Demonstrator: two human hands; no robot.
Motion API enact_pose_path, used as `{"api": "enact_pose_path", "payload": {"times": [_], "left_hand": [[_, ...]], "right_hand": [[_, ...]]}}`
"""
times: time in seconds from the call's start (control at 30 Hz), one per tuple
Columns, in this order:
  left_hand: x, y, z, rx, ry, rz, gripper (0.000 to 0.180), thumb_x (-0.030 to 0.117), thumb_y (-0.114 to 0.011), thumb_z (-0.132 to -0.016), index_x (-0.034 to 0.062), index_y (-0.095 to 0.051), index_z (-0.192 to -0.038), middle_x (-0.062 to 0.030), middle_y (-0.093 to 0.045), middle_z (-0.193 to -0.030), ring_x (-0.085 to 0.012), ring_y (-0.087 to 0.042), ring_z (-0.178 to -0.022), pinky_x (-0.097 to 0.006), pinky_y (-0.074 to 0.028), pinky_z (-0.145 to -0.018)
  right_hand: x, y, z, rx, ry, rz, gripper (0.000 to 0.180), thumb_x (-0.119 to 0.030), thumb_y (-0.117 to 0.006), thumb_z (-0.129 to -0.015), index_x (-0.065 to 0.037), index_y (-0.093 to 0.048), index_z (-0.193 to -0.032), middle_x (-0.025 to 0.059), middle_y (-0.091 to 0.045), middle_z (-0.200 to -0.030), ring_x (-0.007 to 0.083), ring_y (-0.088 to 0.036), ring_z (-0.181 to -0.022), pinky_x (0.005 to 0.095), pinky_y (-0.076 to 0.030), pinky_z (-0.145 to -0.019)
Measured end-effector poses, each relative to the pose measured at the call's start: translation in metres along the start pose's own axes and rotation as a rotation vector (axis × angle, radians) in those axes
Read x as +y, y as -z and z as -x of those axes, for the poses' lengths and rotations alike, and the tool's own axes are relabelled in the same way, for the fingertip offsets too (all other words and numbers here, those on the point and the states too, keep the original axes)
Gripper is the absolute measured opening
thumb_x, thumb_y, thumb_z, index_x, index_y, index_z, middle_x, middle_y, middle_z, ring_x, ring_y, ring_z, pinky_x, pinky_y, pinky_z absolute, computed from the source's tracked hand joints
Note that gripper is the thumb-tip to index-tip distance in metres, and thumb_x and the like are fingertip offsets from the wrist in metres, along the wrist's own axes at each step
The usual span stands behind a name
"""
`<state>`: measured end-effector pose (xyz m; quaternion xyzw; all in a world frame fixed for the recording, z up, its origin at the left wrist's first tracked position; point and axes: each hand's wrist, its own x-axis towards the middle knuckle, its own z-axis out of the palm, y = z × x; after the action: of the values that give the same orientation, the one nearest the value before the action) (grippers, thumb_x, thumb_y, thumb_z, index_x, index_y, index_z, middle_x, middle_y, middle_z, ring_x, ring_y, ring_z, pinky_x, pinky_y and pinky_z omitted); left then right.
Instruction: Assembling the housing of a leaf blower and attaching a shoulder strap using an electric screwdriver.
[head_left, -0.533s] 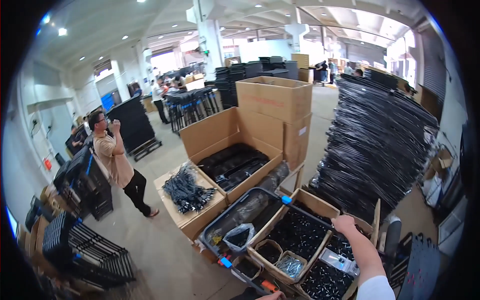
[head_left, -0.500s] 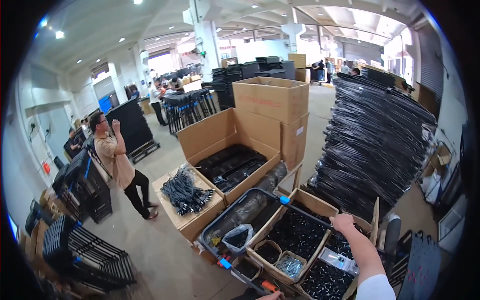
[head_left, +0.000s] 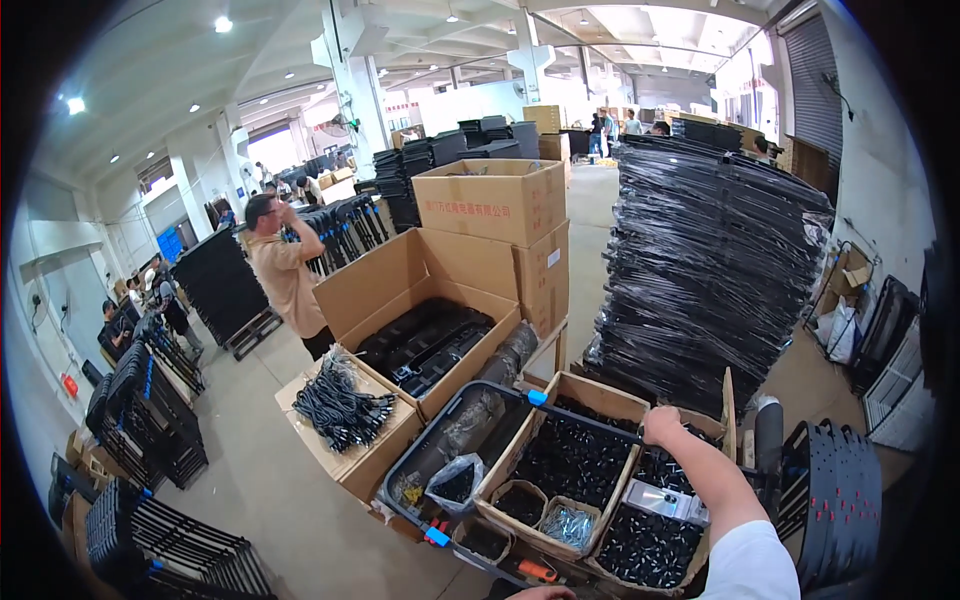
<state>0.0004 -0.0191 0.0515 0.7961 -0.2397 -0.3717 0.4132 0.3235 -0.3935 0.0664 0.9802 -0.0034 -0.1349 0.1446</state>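
Observation:
My right hand [head_left: 662, 425] is closed in a fist round a thin black bar [head_left: 600, 424] that runs across the parts boxes from a blue corner piece [head_left: 538, 398]. Under and around it, a cardboard box [head_left: 578, 380] holds many small black parts [head_left: 575, 460]. A clear plastic bag [head_left: 655, 498] lies beside my right forearm, over more black screws or similar small pieces [head_left: 645, 548]. Only a sliver of my left hand [head_left: 543, 593] shows at the lower edge, close to an orange-handled tool [head_left: 538, 570]; its fingers are mostly hidden.
Left of the boxes stand a black-rimmed tub [head_left: 400, 470] and a bundle of black cables [head_left: 343, 405] on cardboard. An open carton [head_left: 340, 290] holds black parts. A tall film-wrapped stack [head_left: 705, 270] rises at right. A person [head_left: 285, 265] in a tan shirt stands at left.
The whole view has shifted, so boxes and stacks sit farther left. The person in tan now appears nearer the open carton. My right hand keeps its grip on the bar.

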Motion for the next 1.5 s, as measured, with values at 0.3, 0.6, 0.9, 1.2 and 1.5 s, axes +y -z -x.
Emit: {"api": "enact_pose_path", "payload": {"times": [0.3, 0.6, 0.9, 1.2, 1.5], "left_hand": [[-0.040, -0.028, -0.034, -0.037, -0.017, 0.002, 0.040, 0.042, -0.048, -0.106, 0.0185, -0.064, -0.134, -0.0139, -0.072, -0.122, -0.0342, -0.068, -0.117, -0.043, -0.053, -0.099], [-0.020, -0.018, -0.014, 0.094, 0.145, 0.132, 0.049, 0.030, -0.070, -0.095, 0.0129, -0.055, -0.139, -0.0201, -0.070, -0.113, -0.0367, -0.068, -0.106, -0.044, -0.053, -0.093], [-0.040, -0.022, -0.013, 0.093, 0.014, 0.280, 0.038, 0.017, -0.070, -0.093, 0.0153, -0.064, -0.130, -0.0115, -0.072, -0.104, -0.0240, -0.069, -0.097, -0.037, -0.054, -0.088], [-0.044, -0.022, -0.025, -0.040, -0.022, 0.151, 0.041, 0.018, -0.052, -0.099, 0.0217, -0.063, -0.138, -0.0142, -0.074, -0.113, -0.0311, -0.071, -0.108, -0.039, -0.053, -0.096], [-0.038, -0.024, -0.022, -0.033, -0.084, 0.092, 0.042, 0.030, -0.063, -0.100, 0.0221, -0.063, -0.141, -0.0147, -0.069, -0.131, -0.0353, -0.066, -0.120, -0.042, -0.052, -0.102]], "right_hand": [[0.010, 0.002, -0.005, 0.016, 0.059, -0.026, 0.032, -0.020, -0.067, -0.083, -0.007, -0.080, -0.110, 0.0164, -0.075, -0.121, 0.0294, -0.074, -0.110, 0.0438, -0.059, -0.093], [0.000, 0.007, -0.009, -0.044, 0.002, -0.006, 0.030, -0.019, -0.067, -0.085, -0.007, -0.080, -0.109, 0.0163, -0.075, -0.120, 0.0303, -0.073, -0.114, 0.0438, -0.059, -0.094], [0.004, -0.007, -0.011, -0.032, -0.010, -0.049, 0.029, -0.017, -0.065, -0.087, -0.007, -0.080, -0.109, 0.0163, -0.075, -0.120, 0.0303, -0.074, -0.112, 0.0436, -0.060, -0.090], [-0.001, -0.010, -0.011, 0.041, -0.040, -0.010, 0.031, -0.018, -0.063, -0.086, -0.007, -0.080, -0.110, 0.0178, -0.076, -0.117, 0.0332, -0.073, -0.111, 0.0450, -0.059, -0.093], [0.007, -0.021, -0.011, -0.012, 0.064, 0.071, 0.025, -0.015, -0.062, -0.084, -0.004, -0.079, -0.098, 0.0224, -0.076, -0.104, 0.0360, -0.075, -0.102, 0.0471, -0.060, -0.087]]}}
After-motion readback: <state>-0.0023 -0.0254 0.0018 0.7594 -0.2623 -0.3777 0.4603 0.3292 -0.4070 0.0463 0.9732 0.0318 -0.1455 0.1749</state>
